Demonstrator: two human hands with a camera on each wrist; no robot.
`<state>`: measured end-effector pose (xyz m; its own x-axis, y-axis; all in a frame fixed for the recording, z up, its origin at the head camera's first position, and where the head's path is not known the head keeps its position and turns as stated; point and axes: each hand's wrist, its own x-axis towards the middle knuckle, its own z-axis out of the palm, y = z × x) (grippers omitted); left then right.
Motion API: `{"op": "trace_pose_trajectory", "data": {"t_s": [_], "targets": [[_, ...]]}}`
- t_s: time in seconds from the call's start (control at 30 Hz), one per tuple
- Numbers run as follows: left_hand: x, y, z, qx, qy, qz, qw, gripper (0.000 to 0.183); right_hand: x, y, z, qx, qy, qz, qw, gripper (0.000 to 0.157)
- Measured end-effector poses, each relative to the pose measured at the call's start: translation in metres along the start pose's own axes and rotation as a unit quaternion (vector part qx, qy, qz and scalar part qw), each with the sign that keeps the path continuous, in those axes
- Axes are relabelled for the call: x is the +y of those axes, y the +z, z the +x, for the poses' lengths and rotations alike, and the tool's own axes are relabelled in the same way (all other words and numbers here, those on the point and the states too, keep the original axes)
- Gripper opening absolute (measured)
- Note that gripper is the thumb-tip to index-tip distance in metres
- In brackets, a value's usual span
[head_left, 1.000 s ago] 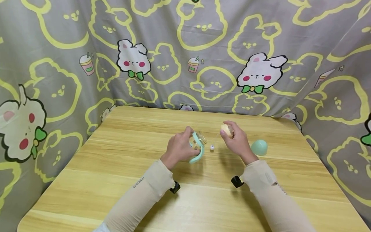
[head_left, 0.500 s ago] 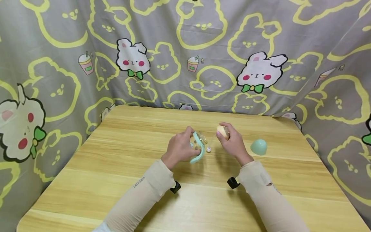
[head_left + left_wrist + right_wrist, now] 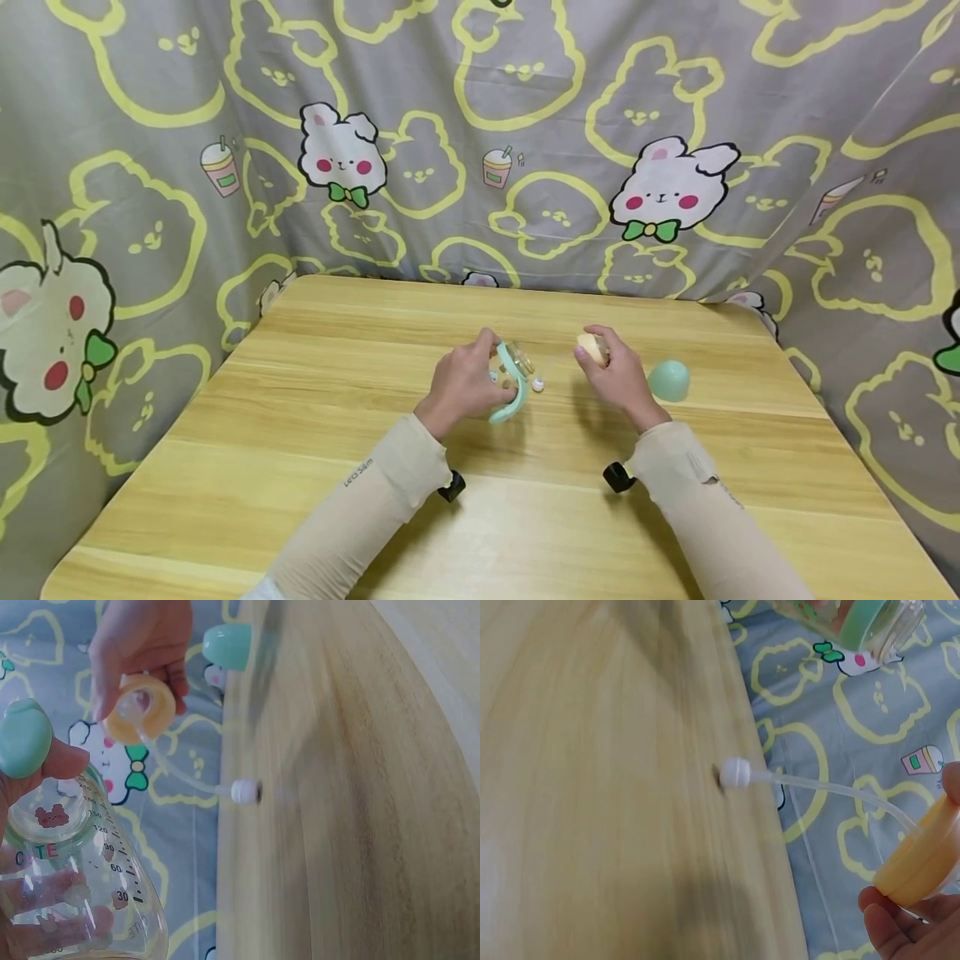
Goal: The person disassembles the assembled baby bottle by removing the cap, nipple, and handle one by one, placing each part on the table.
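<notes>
My left hand (image 3: 467, 377) grips a clear baby bottle (image 3: 82, 892) with a mint handle (image 3: 517, 400). The bottle is tilted, its uncapped neck (image 3: 522, 358) facing right. Fingers of my right hand (image 3: 621, 379) hold a pale yellow bottle collar (image 3: 922, 855) by its edge. From the collar's underside runs a thin clear straw (image 3: 829, 785), ending in a small white weight (image 3: 736, 773). In the head view that weight is just right of the bottle's neck, low over the table. Part of the bottle's body is hidden behind my left fingers.
A mint dome-shaped cap (image 3: 670, 381) stands on the wooden table (image 3: 300, 400), right of my right hand. A grey patterned curtain (image 3: 427, 208) hangs behind the table and along both sides.
My right hand moves slightly left with the collar, then back right and a little nearer. The white weight has shifted left towards the bottle's neck. My left hand and the bottle stay nearly still.
</notes>
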<state>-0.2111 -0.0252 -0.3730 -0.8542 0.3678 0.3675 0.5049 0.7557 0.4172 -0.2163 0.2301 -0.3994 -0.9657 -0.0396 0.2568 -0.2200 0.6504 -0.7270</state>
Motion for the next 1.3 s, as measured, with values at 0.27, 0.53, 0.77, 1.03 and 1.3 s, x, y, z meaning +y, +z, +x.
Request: {"op": "trace_pose_trajectory", "data": {"t_s": [0.27, 0.53, 0.77, 1.03, 1.3], "targets": [[-0.002, 0.0, -0.001, 0.001, 0.004, 0.004, 1.0, 0.055, 0.013, -0.006, -0.004, -0.014, 0.023, -0.013, 1.0, 0.053], [-0.002, -0.002, 0.0, -0.002, -0.002, 0.011, 0.9999, 0.055, 0.023, -0.011, -0.004, -0.016, 0.023, -0.031, 0.999, 0.055], [-0.003, -0.003, -0.001, -0.004, -0.004, 0.013, 0.9999, 0.056, 0.028, -0.013, -0.007, -0.021, 0.026, -0.045, 0.998, 0.056], [-0.004, -0.005, -0.002, -0.007, -0.008, 0.009, 0.9999, 0.056, 0.031, -0.015, -0.008, -0.05, 0.052, -0.045, 0.996, 0.062], [-0.004, -0.005, -0.003, -0.013, -0.015, 0.01, 0.9998, 0.057, 0.038, -0.015, -0.01, -0.057, 0.051, -0.051, 0.996, 0.058]]}}
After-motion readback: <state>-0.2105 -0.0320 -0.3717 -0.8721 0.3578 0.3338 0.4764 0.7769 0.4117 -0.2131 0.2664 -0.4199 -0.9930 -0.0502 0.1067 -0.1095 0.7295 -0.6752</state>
